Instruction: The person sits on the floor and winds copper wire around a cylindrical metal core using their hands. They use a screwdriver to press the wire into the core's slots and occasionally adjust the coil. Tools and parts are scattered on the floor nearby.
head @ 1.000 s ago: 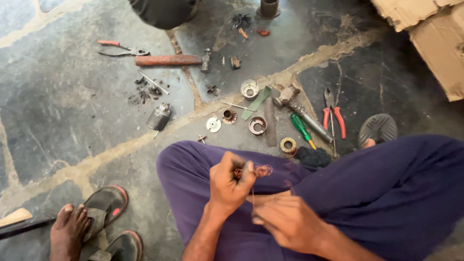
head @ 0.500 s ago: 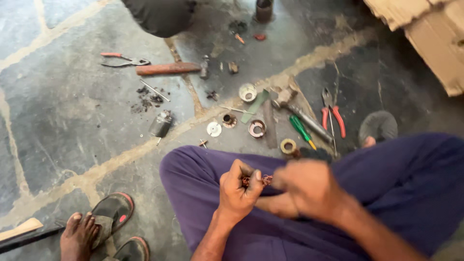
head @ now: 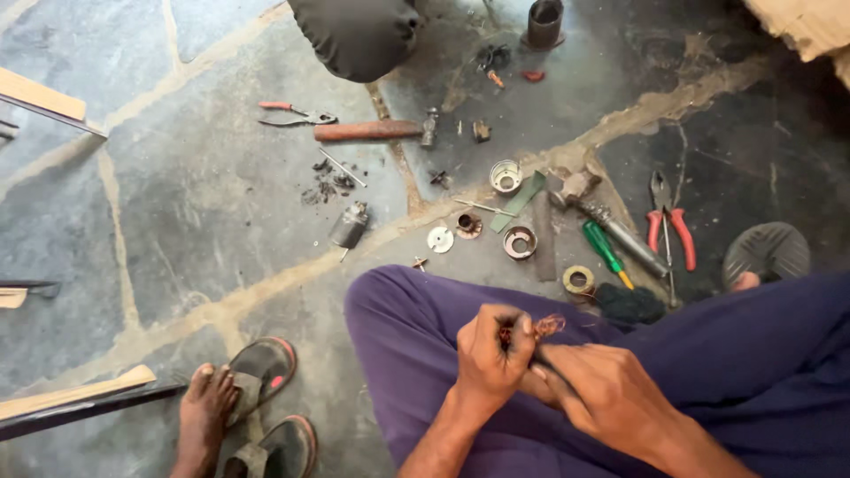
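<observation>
both hands grip copper coil [head: 542,327] over lap

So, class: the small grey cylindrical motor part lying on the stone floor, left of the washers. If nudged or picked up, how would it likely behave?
The grey motor part lies on its side, so a sideways nudge would probably roll it. It looks like solid metal, so likely heavy for its size and stiff. The uneven stone floor and its thin shaft might stop the roll early.
</observation>
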